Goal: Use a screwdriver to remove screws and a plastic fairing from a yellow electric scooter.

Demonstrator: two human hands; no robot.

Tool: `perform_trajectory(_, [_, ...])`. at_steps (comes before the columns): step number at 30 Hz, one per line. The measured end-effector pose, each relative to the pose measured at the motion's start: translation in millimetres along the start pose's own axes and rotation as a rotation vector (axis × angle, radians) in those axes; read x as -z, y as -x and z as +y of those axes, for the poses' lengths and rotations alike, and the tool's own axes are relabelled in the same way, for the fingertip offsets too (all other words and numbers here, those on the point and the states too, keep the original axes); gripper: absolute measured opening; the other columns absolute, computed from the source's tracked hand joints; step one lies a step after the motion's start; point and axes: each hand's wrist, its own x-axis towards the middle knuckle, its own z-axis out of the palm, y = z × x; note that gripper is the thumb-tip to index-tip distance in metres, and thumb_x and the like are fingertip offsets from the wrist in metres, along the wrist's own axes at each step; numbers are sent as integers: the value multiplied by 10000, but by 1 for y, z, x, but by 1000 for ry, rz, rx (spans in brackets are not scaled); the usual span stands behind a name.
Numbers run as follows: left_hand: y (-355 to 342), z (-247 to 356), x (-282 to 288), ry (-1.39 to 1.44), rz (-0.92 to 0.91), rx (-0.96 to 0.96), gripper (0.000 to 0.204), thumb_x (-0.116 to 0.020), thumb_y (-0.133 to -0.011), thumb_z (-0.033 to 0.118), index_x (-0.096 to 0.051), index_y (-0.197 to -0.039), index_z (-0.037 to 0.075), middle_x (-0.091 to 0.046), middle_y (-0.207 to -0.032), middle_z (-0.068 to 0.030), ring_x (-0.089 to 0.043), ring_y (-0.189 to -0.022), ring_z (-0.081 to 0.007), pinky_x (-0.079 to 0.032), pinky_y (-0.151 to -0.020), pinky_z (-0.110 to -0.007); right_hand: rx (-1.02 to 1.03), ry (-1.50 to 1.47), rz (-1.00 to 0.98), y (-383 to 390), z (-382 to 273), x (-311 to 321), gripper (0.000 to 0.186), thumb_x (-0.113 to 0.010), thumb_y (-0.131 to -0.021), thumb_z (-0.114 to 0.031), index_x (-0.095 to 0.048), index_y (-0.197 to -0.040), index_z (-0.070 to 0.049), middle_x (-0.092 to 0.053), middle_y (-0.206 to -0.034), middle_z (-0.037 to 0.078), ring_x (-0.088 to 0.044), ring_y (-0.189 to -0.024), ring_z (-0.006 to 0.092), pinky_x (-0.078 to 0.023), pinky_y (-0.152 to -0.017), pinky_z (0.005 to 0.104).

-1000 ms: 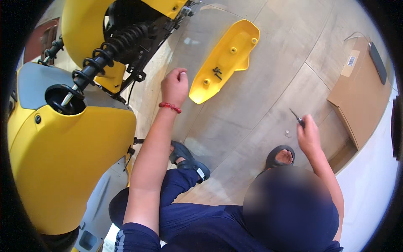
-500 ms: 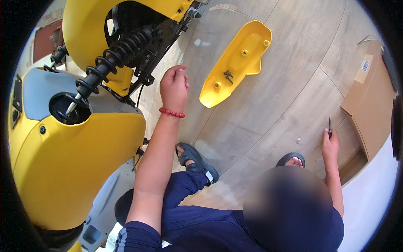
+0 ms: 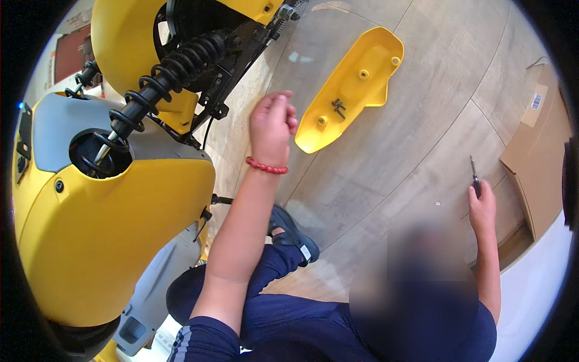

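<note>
My left hand (image 3: 271,130), with a red bead bracelet (image 3: 266,166) at the wrist, hangs over the floor with its fingers curled in. Whatever it may hold is hidden. Just right of it lies a yellow plastic cover (image 3: 356,90), hollow side up. Several dark screws (image 3: 339,108) rest inside that cover. Off to the right, my right hand (image 3: 483,208) is closed round the dark handle of a screwdriver (image 3: 476,181), whose shaft points away from me. Left of my left hand is a yellow and grey scooter body (image 3: 114,223) with a black coil-spring shock absorber (image 3: 160,84).
A brown cardboard box (image 3: 540,151) stands at the far right, beside a white surface (image 3: 531,283). Wood-look tiles (image 3: 410,163) make up the floor. My sandalled foot (image 3: 292,232) is planted below the yellow cover. The scooter's metal frame (image 3: 217,90) juts out near my left hand.
My left hand has moved right, closer to the yellow cover. My right hand has shifted slightly, and the screwdriver sits a little higher in the view. The screws stay in the cover.
</note>
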Motion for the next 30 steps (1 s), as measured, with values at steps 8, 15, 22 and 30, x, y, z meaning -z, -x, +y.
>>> perform_trajectory(8, [43, 27, -48, 144, -485, 71, 243, -507, -954, 186, -579, -1118, 23, -595, -832, -19, -556, -719, -85, -460, -640, -235, 185, -827, -758, -28, -206, -3, 239, -486, -940, -148, -539, -1125, -6, -521, -680, 18, -522, -611, 87, -436, -551, 243])
perform_trajectory(15, [5, 51, -10, 240, -500, -80, 252, -520, -952, 229, -582, -1074, 17, -595, -854, -37, -535, -718, -110, -458, -667, -259, 449, -810, -780, -54, -290, -36, 292, -523, -919, -251, -592, -973, 27, -536, -641, 50, -527, -563, 113, -447, -538, 273])
perform_trajectory(22, [-14, 67, 2, 347, -423, -110, 233, -528, -949, 222, -608, -1016, 13, -609, -802, -27, -573, -698, -109, -482, -634, -255, 409, -980, -616, -47, -314, -60, 306, -538, -903, -254, -605, -858, 41, -510, -592, 70, -491, -557, 135, -410, -534, 312])
perform_trajectory(30, [-25, 65, 6, 285, -517, -158, 252, -492, -965, 234, -596, -1066, 28, -631, -894, -49, -588, -752, -124, -476, -666, -251, 418, -1041, -551, -48, -312, -71, 301, -542, -905, -254, -607, -834, 32, -479, -570, 69, -454, -545, 129, -381, -511, 316])
